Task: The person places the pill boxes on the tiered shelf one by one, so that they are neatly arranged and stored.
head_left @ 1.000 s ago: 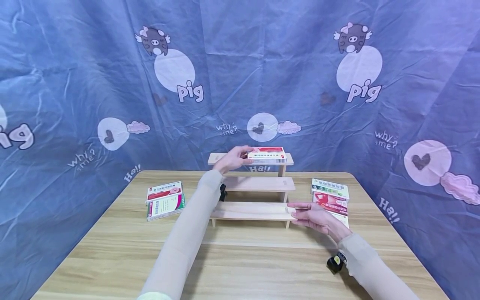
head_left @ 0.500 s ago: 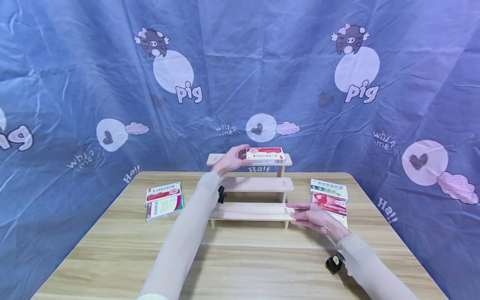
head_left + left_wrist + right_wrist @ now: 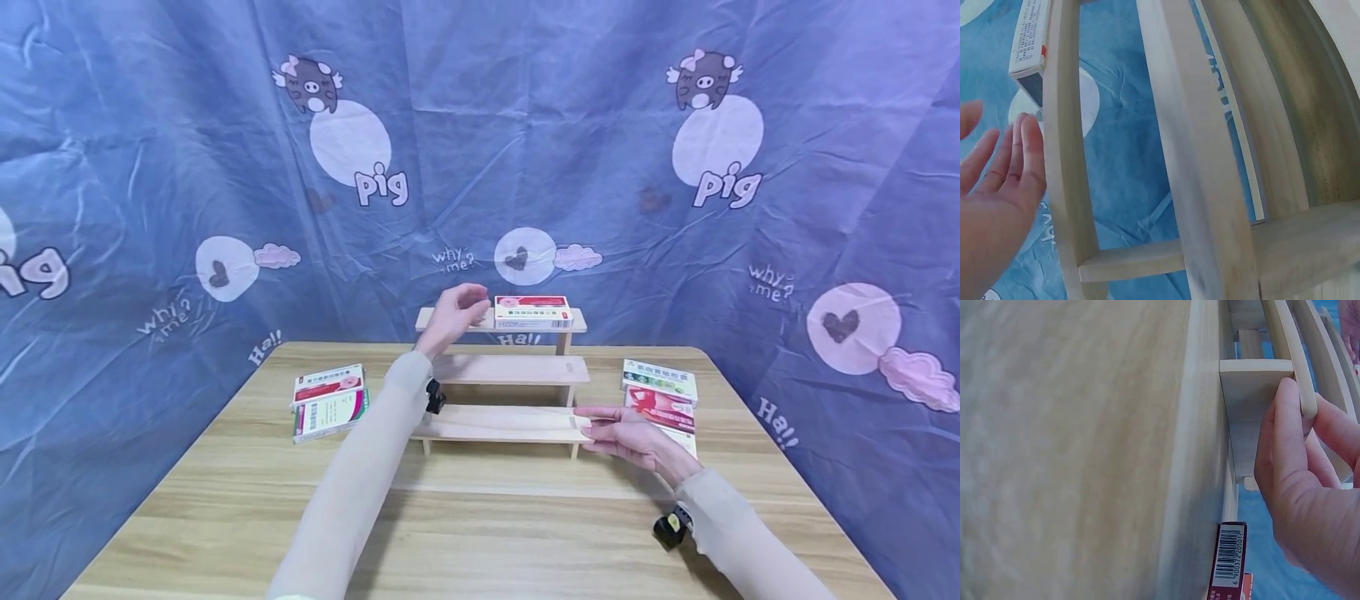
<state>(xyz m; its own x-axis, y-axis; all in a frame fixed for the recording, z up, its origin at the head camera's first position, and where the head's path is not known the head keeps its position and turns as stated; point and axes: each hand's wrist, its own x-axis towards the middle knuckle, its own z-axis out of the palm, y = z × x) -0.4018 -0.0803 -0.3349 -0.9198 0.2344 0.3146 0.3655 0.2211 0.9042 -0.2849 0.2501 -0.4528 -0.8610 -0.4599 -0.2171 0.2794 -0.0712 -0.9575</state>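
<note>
A box (image 3: 532, 312) is lying flat toward the right end of the rack's top plank, its crisp card edges facing the front. It is showing a red band with a pale pink round picture, a white strip with dark print, and a barcode on its front side. The left grip (image 3: 452, 318) is hovering just beside the box's left end, released and holding nothing; it is probably not touching the card, though the gap is hard to judge. The right grip (image 3: 633, 437) is pinching the right end of the lowest plank. The rack (image 3: 510, 368) is rising in three steps, its pale, smooth planks long, narrow and round-cornered. It is standing on the wood-grained surface (image 3: 480, 533). To the left, a red-white box (image 3: 327, 384) and a green-edged box (image 3: 330, 415) are lying together; to the right, a green-white box (image 3: 660, 379) and a red box (image 3: 660, 408) are lying. Creased blue cloth (image 3: 480, 150) is hanging behind.
</note>
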